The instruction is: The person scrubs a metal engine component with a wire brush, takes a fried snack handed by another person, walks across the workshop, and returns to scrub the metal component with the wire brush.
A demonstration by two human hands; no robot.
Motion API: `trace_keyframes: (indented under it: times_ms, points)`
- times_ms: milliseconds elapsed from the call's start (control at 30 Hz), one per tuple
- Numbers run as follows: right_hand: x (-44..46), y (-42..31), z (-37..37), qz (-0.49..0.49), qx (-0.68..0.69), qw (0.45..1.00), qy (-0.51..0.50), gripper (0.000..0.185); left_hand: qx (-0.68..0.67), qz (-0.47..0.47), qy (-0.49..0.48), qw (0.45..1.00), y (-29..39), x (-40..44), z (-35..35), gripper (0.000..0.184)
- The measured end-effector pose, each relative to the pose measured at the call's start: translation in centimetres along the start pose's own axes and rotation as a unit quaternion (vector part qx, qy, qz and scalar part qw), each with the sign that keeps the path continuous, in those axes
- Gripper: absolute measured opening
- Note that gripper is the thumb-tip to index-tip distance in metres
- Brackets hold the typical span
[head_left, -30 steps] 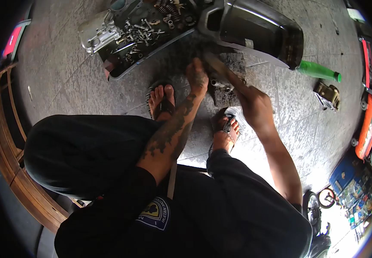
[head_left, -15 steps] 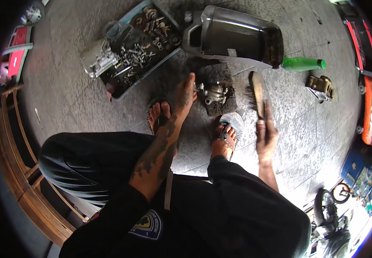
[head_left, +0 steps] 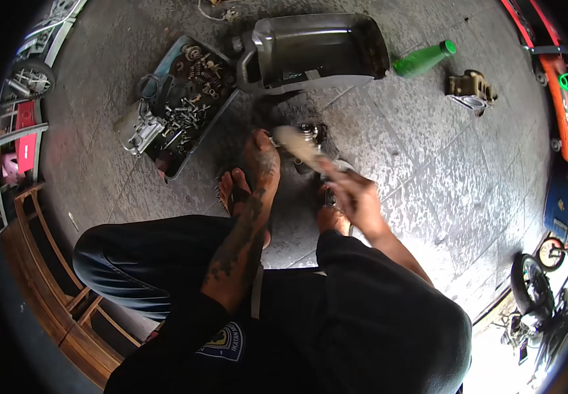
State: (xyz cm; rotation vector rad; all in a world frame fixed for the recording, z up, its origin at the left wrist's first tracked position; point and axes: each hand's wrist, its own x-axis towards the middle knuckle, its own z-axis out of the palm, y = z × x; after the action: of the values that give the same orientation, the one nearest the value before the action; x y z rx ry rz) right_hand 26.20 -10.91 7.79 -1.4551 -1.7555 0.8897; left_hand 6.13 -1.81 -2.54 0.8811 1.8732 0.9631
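My right hand (head_left: pixel 357 197) is closed around the wooden handle of a brush (head_left: pixel 299 146), blurred by motion, which lies across a small silvery metal engine part (head_left: pixel 311 130). Most of that part is hidden by the brush. It rests on a dark block on the floor, between my sandalled feet. At its left end is my left hand (head_left: pixel 263 155), fingers curled and apparently gripping it; the fingertips are partly hidden.
A tray (head_left: pixel 206 134) of bolts, springs and gears, with a silver casing (head_left: pixel 138 128) at its left edge, lies left. Beyond are a cut-open plastic jerrycan (head_left: pixel 323 83) with dark liquid, a green bottle (head_left: pixel 424 59) and an engine cylinder (head_left: pixel 471 87). A wooden bench (head_left: pixel 47 299) stands left.
My right hand has swung the brush leftward from beside the block to over the metal part. My left hand stays at the part's left end. The camera view has shifted.
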Motion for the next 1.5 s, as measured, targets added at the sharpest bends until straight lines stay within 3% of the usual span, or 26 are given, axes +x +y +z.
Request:
trace_keyframes:
  times_ms: [33, 100, 133, 167, 233, 267, 300, 367, 433, 500, 600, 700, 733, 867, 967, 1033, 1100, 1133, 1167, 1233, 1267, 1300, 1333, 1367, 1433, 1500]
  points:
    - [1.4, -1.4, 0.5, 0.005, -0.050, 0.997, -0.056, 0.045, -0.030, -0.001, -0.009, 1.000, 1.3, -0.6, 0.0, 0.046]
    - [0.5, 2.1, 1.8, 0.068, 0.027, 0.995, -0.066, 0.044, 0.057, -0.003, 0.025, 0.998, 4.3, -2.2, -0.4, 0.044]
    - [0.1, 3.3, 1.4, -0.014, 0.051, 0.998, 0.027, 0.043, 0.081, 0.042, 0.064, 0.994, 3.7, -2.0, -0.4, 0.044]
    - [-2.2, 7.3, 1.0, -0.026, 0.027, 0.999, 0.038, 0.039, 0.081, 0.041, 0.068, 0.994, 2.9, -1.7, -0.6, 0.044]
    - [-1.3, 4.0, -3.2, 0.108, -0.119, 0.986, -0.045, 0.040, 0.066, 0.004, 0.057, 0.996, 1.4, -1.2, -0.2, 0.044]
    - [-1.0, 3.3, -3.5, 0.117, -0.089, 0.989, -0.031, 0.041, 0.083, 0.014, 0.049, 0.995, 2.2, -1.3, -0.4, 0.045]
    - [-0.2, 2.3, -2.3, 0.044, -0.008, 0.998, 0.053, 0.040, 0.085, 0.009, 0.046, 0.995, 1.0, -1.2, -0.5, 0.045]
    - [0.6, 1.7, 0.5, -0.027, 0.003, 0.999, 0.021, 0.040, 0.068, -0.012, 0.022, 0.997, -0.1, -0.5, -0.6, 0.043]
    - [1.5, 2.3, 3.1, -0.067, -0.023, 0.997, 0.017, 0.040, 0.036, -0.040, 0.008, 0.999, 0.3, -0.6, -0.6, 0.044]
    - [0.0, 5.1, 1.8, -0.001, 0.008, 0.999, 0.043, 0.040, 0.017, -0.070, 0.003, 0.997, -0.2, -0.4, -0.8, 0.045]
    - [0.0, 4.3, -2.1, 0.108, -0.090, 0.989, 0.041, 0.038, -0.043, -0.160, -0.028, 0.986, -1.4, -0.1, -1.0, 0.047]
    - [1.0, 1.1, 0.8, 0.007, 0.057, 0.997, 0.049, 0.036, -0.098, -0.263, -0.064, 0.958, -3.2, 0.0, -1.4, 0.048]
    - [1.5, 1.2, 2.6, -0.038, 0.015, 0.998, 0.049, 0.035, -0.106, -0.285, -0.072, 0.950, -3.5, -0.1, -1.6, 0.049]
    - [1.8, 3.1, 1.7, 0.063, -0.048, 0.997, -0.006, 0.037, -0.115, -0.325, -0.083, 0.935, -4.4, -0.2, -2.5, 0.052]
    - [0.6, 8.4, 0.0, 0.019, -0.046, 0.994, 0.094, 0.043, -0.112, -0.336, -0.092, 0.931, -4.2, -0.2, -2.1, 0.054]
    - [2.3, 5.6, -1.7, 0.088, -0.070, 0.984, 0.137, 0.042, -0.110, -0.322, -0.092, 0.936, -3.9, 0.8, -1.2, 0.056]
    - [3.3, 2.6, -1.1, 0.009, 0.000, 0.986, 0.168, 0.043, -0.080, -0.323, -0.084, 0.939, -1.8, 0.9, -1.0, 0.054]
    - [2.3, 1.3, 0.0, 0.036, 0.037, 0.989, 0.142, 0.043, -0.047, -0.325, -0.078, 0.941, -0.8, 0.2, -1.2, 0.054]
    - [2.7, 0.7, 0.8, 0.046, 0.071, 0.989, 0.124, 0.044, -0.049, -0.314, -0.081, 0.945, -1.0, 0.8, -0.5, 0.054]
    - [3.0, 0.8, 3.0, 0.087, 0.080, 0.991, 0.057, 0.045, -0.033, -0.157, -0.040, 0.986, -3.4, 1.0, -0.6, 0.044]
    - [3.2, 1.7, 4.3, 0.014, 0.038, 0.996, 0.086, 0.047, -0.022, -0.107, -0.024, 0.994, -4.0, 0.6, -1.2, 0.042]
    - [3.3, 1.7, 4.4, 0.014, 0.041, 0.995, 0.090, 0.047, 0.018, -0.031, -0.073, 0.997, -3.4, 0.5, -1.7, 0.037]
    - [3.1, 1.6, 4.4, 0.094, 0.079, 0.987, 0.105, 0.047, 0.058, 0.043, -0.123, 0.990, -2.7, 0.1, -2.1, 0.034]
    - [2.9, 1.7, 4.0, 0.114, 0.079, 0.983, 0.120, 0.048, 0.061, 0.043, -0.124, 0.989, -2.7, 0.3, -2.9, 0.034]
    - [2.6, 1.5, 3.2, 0.154, 0.081, 0.973, 0.149, 0.051, 0.140, 0.157, -0.268, 0.940, -2.4, 1.2, -4.9, 0.034]
    - [2.2, 1.3, 2.3, 0.207, 0.108, 0.956, 0.175, 0.052, 0.196, 0.168, -0.308, 0.916, 0.3, 1.3, -4.8, 0.033]
